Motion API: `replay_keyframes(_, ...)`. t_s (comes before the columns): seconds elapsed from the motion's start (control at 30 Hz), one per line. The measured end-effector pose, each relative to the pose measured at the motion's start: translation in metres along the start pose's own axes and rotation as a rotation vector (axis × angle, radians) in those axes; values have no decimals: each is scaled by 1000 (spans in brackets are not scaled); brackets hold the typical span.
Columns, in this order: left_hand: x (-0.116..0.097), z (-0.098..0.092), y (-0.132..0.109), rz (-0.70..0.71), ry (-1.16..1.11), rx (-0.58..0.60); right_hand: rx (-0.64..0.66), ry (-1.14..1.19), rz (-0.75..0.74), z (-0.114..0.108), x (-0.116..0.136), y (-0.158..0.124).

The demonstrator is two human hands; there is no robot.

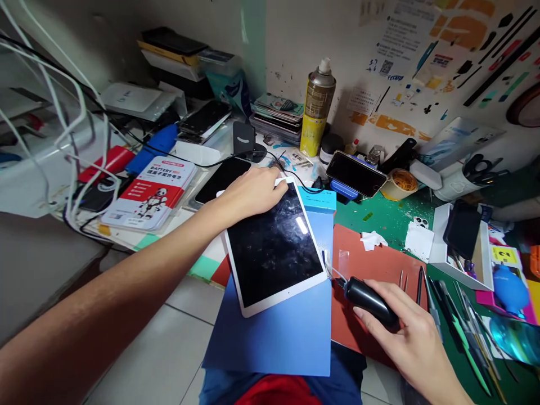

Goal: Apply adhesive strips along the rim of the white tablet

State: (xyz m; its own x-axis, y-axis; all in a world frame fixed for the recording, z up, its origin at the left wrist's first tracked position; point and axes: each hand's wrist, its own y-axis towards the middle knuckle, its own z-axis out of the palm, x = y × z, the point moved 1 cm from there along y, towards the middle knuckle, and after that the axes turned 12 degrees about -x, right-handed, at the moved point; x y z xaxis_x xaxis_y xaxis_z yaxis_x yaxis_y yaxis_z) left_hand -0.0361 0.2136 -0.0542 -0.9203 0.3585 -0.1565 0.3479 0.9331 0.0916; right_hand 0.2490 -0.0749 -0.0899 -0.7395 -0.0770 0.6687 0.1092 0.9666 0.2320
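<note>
Right hand (415, 337), grip closed around black bottle (369, 299), nozzle beside white tablet (274, 247) under flat left hand (253, 191).

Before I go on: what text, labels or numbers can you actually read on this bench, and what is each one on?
"BATTERY": red and white packet, left of the tablet.
"2": yellow label at the right edge.
Too small or blurred: the packet's other lines, spray can label, wall sheets and their QR code.

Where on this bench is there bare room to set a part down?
Blue mat is bare below the tablet. Red mat is bare between the tissue and the bottle under the right hand. Crowded along the wall and among the right-side tools.
</note>
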Motion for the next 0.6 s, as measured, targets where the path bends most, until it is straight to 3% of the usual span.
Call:
replay_keyframes(0.3,7,7,-1,-31,-47,-19,-24,-3,126,9,13,-4)
replay_keyframes(0.6,8,9,-1,-33,-73,-34,-16,11,96,9,13,-3)
